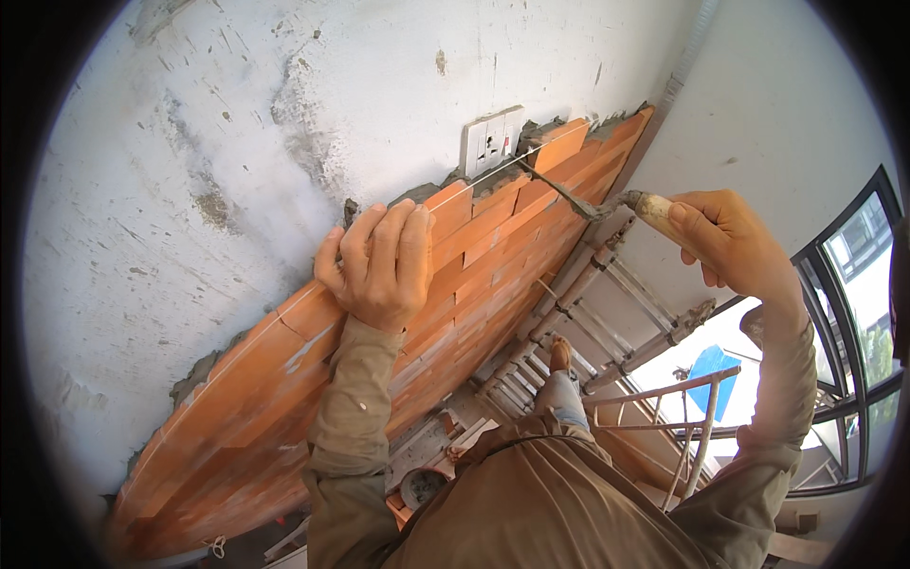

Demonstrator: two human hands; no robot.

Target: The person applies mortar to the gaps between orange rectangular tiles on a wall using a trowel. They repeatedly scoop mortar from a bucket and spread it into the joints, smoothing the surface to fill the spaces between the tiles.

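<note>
- The person's left hand [379,261] lies over the top edge of a low orange brick wall [512,247], fingers side by side and bent down; I cannot tell whether it grips a brick or only presses on it.
- Just right of those fingers, a flat orange rectangular brick [450,204] stands in the top course, with rough grey mortar [417,192] behind it.
- A thin white string [493,173] runs from beside the left hand, rightward along the top bricks.
- The right hand [725,237], raised well apart from the left, is wrapped around the pale rounded handle of a grey metal trowel [592,211].
- That trowel reaches leftward from the right hand, its tip at the top of the brickwork between the two hands.
- Close above the tip is a white double wall socket [491,140].
- Below the right hand I see a metal ladder-like frame [592,327]; farther right, a black-framed window [858,275].
</note>
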